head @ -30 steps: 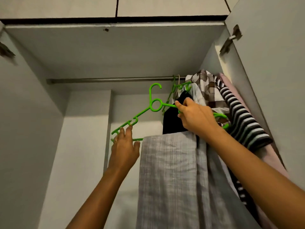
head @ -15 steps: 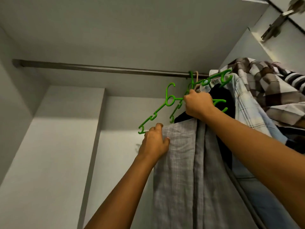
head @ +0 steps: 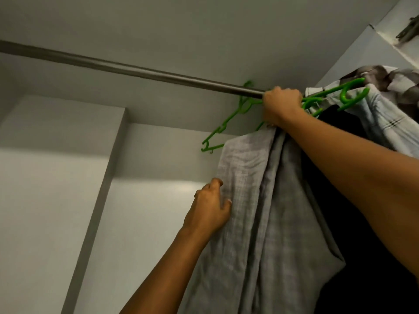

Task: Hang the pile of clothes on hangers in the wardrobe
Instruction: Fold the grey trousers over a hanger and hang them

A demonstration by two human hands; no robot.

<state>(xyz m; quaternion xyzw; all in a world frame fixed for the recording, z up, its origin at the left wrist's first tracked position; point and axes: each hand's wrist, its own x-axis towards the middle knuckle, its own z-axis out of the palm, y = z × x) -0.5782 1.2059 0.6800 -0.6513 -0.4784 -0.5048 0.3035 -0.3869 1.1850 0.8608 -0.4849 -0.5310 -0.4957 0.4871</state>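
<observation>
Grey checked cloth (head: 260, 211) hangs nearest us in long folds, from the middle of the view down to its lower edge. Our left hand (head: 209, 209) is at the cloth's left edge, low down. Its thumb lies on the front of the fabric and its fingers (head: 215, 183) are curled against the edge. We cannot tell whether they pinch the fabric or only touch it.

Higher and farther in, the top of the cloth gathers just under our right hand (head: 281, 105). That hand is a closed fist around the neck of the green hanger (head: 223, 130), fingers pressed together and knuckles towards us. The hanger's left arm slopes down and left of the fist, bare, its tip just left of the cloth's upper corner. The hook shows as a green loop right at the rod (head: 136, 70), left of the fist. We cannot tell whether it sits on the rod.

The steel rod runs from the far left to the fist. Right of the fist a second hanger (head: 347, 96), also green, carries a pale shirt (head: 385, 123). A black garment (head: 340, 123) hangs between that shirt and our right arm, and a brown shirt (head: 385, 80) is bunched beyond them. A hinge (head: 407, 31) sits at the top right. The back wall (head: 147, 211) is plain white.
</observation>
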